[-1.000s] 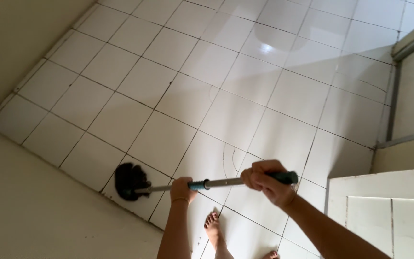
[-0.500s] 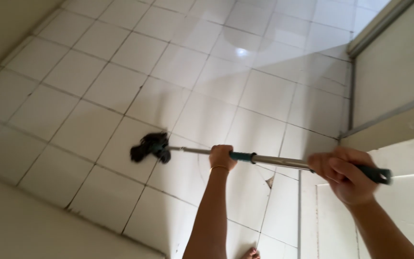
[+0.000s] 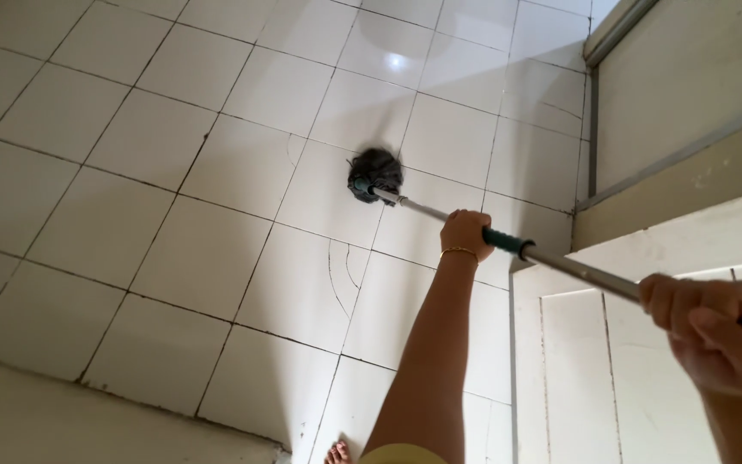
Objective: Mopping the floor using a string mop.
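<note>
White tiled floor [image 3: 173,249] fills my view; my left hand [image 3: 465,234] and right hand [image 3: 719,331] both clench the mop pole [image 3: 577,271], its dark mop head [image 3: 374,173] resting at twelve o'clock.

mop [image 3: 375,174]: 1 | hands on its pole: 2 | bangle [image 3: 458,252]: 1 | bare foot [image 3: 337,452]: 1

Floor [image 3: 216,249]: white square tiles with dark grout lines, glossy.
Light spot [image 3: 397,61]: bright reflection on a tile near the far edge of the floor.
Cracks [image 3: 341,271]: thin curved lines across one tile.
Wall [image 3: 697,77]: beige, at the floor's right edge.
Door [image 3: 594,361]: white, panelled, lower right.
</note>
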